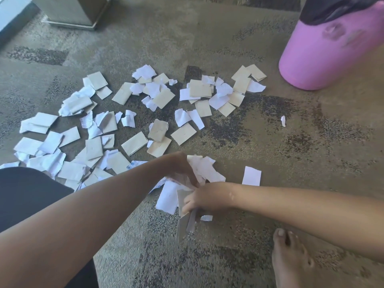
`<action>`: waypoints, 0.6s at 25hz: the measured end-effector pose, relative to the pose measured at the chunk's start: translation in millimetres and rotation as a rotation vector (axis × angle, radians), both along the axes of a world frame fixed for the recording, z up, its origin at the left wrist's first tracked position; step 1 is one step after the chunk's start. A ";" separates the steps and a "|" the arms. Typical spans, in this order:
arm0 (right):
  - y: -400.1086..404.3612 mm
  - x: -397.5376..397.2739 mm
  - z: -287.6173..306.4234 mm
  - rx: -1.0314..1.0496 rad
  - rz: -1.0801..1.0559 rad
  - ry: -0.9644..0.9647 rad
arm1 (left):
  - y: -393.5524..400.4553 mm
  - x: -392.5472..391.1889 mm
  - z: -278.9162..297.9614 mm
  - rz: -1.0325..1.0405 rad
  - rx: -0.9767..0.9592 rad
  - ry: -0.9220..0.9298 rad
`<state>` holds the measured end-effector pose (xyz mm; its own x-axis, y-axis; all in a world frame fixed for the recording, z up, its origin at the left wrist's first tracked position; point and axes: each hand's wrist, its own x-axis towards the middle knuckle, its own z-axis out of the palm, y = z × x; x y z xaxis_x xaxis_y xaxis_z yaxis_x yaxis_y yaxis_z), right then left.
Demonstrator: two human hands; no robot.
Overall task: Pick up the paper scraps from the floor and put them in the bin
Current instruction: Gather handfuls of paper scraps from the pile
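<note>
Several white and beige paper scraps [133, 113] lie scattered over the carpet in a wide band. My left hand [180, 167] grips a bunch of white scraps [205, 169] just above the floor. Right below it, my right hand [199, 199] pinches a few beige and grey scraps [184, 223] that hang down from its fingers. A white scrap [168, 196] lies under both hands, and a single white piece [251, 176] lies to their right. The pink bin [324, 57] with a dark liner stands at the far right.
My bare foot [291, 258] rests on the carpet at the lower right, and my dark-clothed knee [27, 194] is at the lower left. A metal pedestal base [72, 11] stands at the far left. A tiny scrap [283, 121] lies alone near the bin.
</note>
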<state>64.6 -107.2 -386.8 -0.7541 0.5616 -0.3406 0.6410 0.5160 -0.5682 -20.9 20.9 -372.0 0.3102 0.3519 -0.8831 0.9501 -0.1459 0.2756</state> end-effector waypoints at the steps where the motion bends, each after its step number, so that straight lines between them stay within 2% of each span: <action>1: 1.6 1.9 -1.2 0.008 -0.006 -0.009 | 4.6 -0.3 -0.3 0.050 -0.105 0.019; 3: 7.6 8.0 -3.0 0.012 -0.009 -0.043 | 11.5 -1.4 3.0 0.132 -0.302 0.024; 4: 11.4 11.9 -3.3 0.007 -0.019 -0.055 | 14.8 -1.3 3.1 0.146 -0.328 0.018; 9: 23.8 29.6 3.5 0.025 -0.068 -0.076 | 37.6 8.0 6.3 0.172 -0.289 -0.073; 11: 27.5 38.6 10.7 -0.006 -0.192 -0.029 | 49.5 13.8 12.9 0.188 -0.275 -0.122; 15: 45.0 77.2 35.2 -0.072 -0.596 0.133 | 74.6 30.8 33.2 0.267 -0.212 -0.253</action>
<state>141.7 -62.2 -351.6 -0.3558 0.8787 -0.3183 0.7289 0.0478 -0.6829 9.9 95.5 -338.8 0.4489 0.2679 -0.8525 0.8457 0.1808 0.5022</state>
